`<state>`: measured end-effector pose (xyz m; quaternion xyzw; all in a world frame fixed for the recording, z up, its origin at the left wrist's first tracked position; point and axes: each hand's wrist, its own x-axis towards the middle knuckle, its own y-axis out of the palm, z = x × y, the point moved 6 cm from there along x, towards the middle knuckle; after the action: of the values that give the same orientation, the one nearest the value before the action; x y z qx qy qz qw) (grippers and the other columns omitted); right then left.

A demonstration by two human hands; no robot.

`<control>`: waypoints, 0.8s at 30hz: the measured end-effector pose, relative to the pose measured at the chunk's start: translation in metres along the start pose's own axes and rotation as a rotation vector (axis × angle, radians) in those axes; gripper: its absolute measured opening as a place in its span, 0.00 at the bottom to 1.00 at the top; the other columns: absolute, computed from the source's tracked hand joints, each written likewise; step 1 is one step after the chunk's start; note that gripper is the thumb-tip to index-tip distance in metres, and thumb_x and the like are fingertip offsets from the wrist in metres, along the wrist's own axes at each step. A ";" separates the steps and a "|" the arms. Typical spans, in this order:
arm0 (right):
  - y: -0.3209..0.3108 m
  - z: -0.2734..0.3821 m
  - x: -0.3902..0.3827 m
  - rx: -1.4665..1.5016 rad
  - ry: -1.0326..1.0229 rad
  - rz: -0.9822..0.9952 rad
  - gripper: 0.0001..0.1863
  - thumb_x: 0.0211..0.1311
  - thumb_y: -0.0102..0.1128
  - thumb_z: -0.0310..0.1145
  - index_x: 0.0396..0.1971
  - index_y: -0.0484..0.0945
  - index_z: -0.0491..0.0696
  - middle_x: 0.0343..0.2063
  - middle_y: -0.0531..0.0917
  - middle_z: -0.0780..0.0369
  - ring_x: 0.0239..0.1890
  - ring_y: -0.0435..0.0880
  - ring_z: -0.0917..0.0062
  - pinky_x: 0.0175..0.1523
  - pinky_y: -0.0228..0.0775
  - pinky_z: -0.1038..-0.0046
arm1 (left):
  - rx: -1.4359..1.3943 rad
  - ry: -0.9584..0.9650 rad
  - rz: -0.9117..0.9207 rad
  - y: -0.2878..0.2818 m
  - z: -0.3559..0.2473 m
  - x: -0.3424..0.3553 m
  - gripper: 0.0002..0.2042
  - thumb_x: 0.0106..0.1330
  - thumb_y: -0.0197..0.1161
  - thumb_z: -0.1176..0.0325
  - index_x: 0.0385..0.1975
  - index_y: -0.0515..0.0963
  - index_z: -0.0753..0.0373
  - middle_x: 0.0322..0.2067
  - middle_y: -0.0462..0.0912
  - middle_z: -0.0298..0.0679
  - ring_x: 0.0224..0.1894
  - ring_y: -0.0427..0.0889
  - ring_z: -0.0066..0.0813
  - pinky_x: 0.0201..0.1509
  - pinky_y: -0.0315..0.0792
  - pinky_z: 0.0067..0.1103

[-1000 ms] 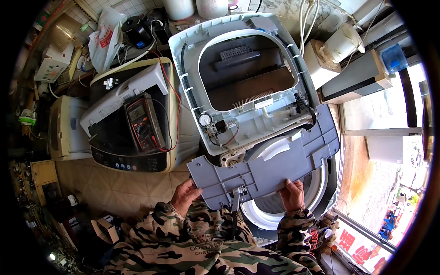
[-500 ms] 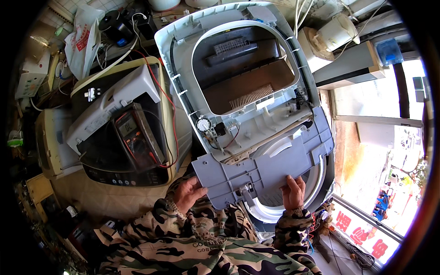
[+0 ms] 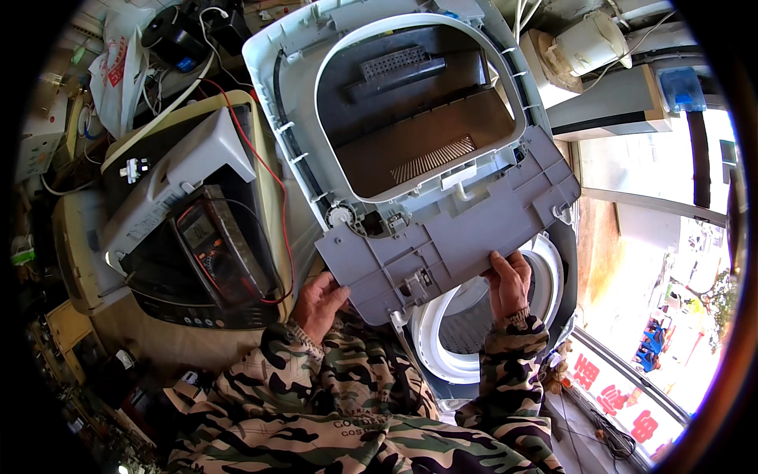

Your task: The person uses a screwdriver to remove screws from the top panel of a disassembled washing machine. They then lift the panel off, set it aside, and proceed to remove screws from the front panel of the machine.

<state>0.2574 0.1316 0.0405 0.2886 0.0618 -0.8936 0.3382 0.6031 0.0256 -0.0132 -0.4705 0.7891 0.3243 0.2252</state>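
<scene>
A flat grey plastic panel point(image 3: 466, 237) with ribs and cutouts lies slanted across the lower part of a pale washing machine top frame point(image 3: 304, 150). My left hand point(image 3: 317, 306) grips its near left edge, thumb along the rim. At the near edge further right, my right hand point(image 3: 508, 284) pinches it with the thumb on top. The panel hides most of the frame's component bay; a round white part point(image 3: 341, 216) still shows at its left end. Below the panel, the white ring of the washer's tub point(image 3: 430, 347) is partly visible.
To the left, a multimeter point(image 3: 212, 249) with red and black leads and a long grey plastic cover point(image 3: 178, 186) rest on another washing machine lid point(image 3: 257, 296). A white plastic bag point(image 3: 118, 71) hangs behind. A bright window point(image 3: 632, 268) is on the right.
Both hands have moved the grey panel away from me and up over the frame's component bay, so more wiring is covered and more of the tub ring shows. The view has shifted slightly.
</scene>
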 end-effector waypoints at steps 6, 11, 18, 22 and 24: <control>0.001 0.007 -0.012 0.003 -0.004 -0.001 0.10 0.68 0.62 0.28 0.46 0.79 0.40 0.37 0.85 0.62 0.35 0.83 0.77 0.41 0.77 0.74 | 0.030 -0.004 0.010 -0.003 -0.007 -0.008 0.16 0.71 0.62 0.70 0.56 0.76 0.68 0.42 0.83 0.34 0.41 0.79 0.18 0.46 0.75 0.22; -0.012 0.006 -0.015 0.112 -0.042 0.029 0.11 0.71 0.58 0.26 0.49 0.78 0.41 0.41 0.85 0.60 0.40 0.85 0.74 0.44 0.79 0.72 | 0.018 0.015 -0.036 0.006 -0.008 -0.013 0.14 0.71 0.64 0.71 0.52 0.77 0.71 0.41 0.84 0.36 0.40 0.79 0.19 0.46 0.75 0.20; -0.010 0.016 0.016 0.148 -0.023 0.131 0.10 0.71 0.58 0.26 0.49 0.79 0.41 0.41 0.86 0.59 0.38 0.85 0.75 0.43 0.79 0.72 | -0.014 0.174 -0.061 0.020 -0.018 -0.007 0.14 0.70 0.65 0.72 0.52 0.78 0.71 0.40 0.84 0.36 0.39 0.79 0.19 0.45 0.75 0.20; 0.002 0.011 0.033 0.152 0.015 0.164 0.12 0.71 0.58 0.26 0.51 0.78 0.41 0.40 0.86 0.61 0.37 0.84 0.76 0.43 0.78 0.74 | 0.029 0.137 -0.107 0.019 -0.023 -0.009 0.15 0.70 0.64 0.72 0.54 0.78 0.70 0.40 0.84 0.35 0.40 0.79 0.19 0.45 0.76 0.21; 0.008 0.011 0.042 0.143 0.020 0.178 0.12 0.71 0.58 0.26 0.52 0.78 0.42 0.40 0.85 0.61 0.36 0.84 0.76 0.43 0.78 0.74 | 0.012 0.148 -0.117 0.022 -0.027 -0.005 0.15 0.70 0.64 0.72 0.54 0.77 0.70 0.40 0.84 0.35 0.40 0.78 0.19 0.44 0.75 0.21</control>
<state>0.2322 0.0982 0.0268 0.3251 -0.0246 -0.8594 0.3940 0.5846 0.0165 0.0149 -0.5371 0.7767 0.2702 0.1878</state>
